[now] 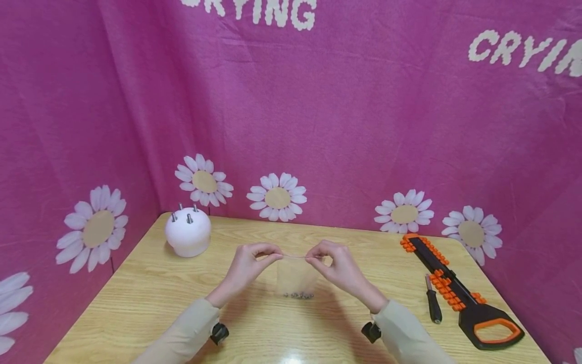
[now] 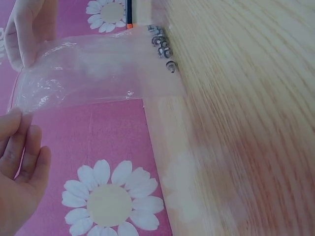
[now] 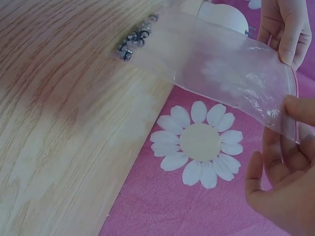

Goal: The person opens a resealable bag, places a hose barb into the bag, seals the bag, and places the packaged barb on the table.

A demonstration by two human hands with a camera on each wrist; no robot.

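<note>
Between both hands hangs a clear zip bag (image 1: 296,275), its red-lined top edge stretched level. Several small metal nuts (image 3: 134,38) lie along its bottom, close to the tabletop. My left hand (image 1: 252,263) pinches the left top corner between thumb and forefinger. On the opposite corner, my right hand (image 1: 334,263) pinches in the same way. In the left wrist view the bag (image 2: 93,71) looks flat, with the nuts (image 2: 163,48) gathered at its far end. Whether the zip is sealed cannot be made out.
A white rounded base (image 1: 188,235) with several upright metal bolts stands at the back left of the wooden table (image 1: 254,333). To the right lie a black screwdriver (image 1: 434,303) and a black-and-orange handled tool (image 1: 473,308). Pink flowered cloth (image 1: 336,126) surrounds the table's back and sides.
</note>
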